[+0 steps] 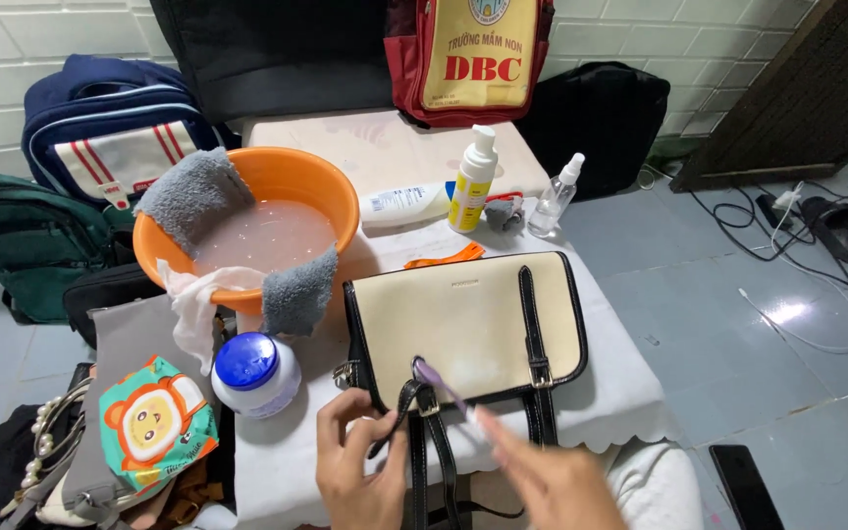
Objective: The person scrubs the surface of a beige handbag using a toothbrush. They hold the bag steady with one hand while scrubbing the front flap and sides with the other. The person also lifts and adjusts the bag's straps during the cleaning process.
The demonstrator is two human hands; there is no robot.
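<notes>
My left hand (357, 469) is pinched around the black strap (397, 417) of the cream handbag (463, 324), thumb and fingers closed on it just below the buckle end, holding it taut against the surface (620, 393). My right hand (542, 479) is closed on the handle of a small purple brush (437, 381), which looks like a toothbrush; the hand is blurred, so I cannot tell exactly how the fingers wrap it.

What matters is how the brush lies. Its long axis runs on a slant, from my right hand up and to the left, and its head rests at the lower edge of the bag's cream front panel, just above where my left hand grips the strap. So the bag lies ahead of both hands, away from me, flat on the surface with its long side across my view and its two black straps running toward me. My right hand is the one working the panel; my left hand is nearer the bag's left corner and only steadies it.

Further off, beyond my left hand, stands a white jar with a blue lid (255, 373), and past that an orange basin (257, 221) of cloudy water with grey cloths (193, 196) draped over its rim.
</notes>
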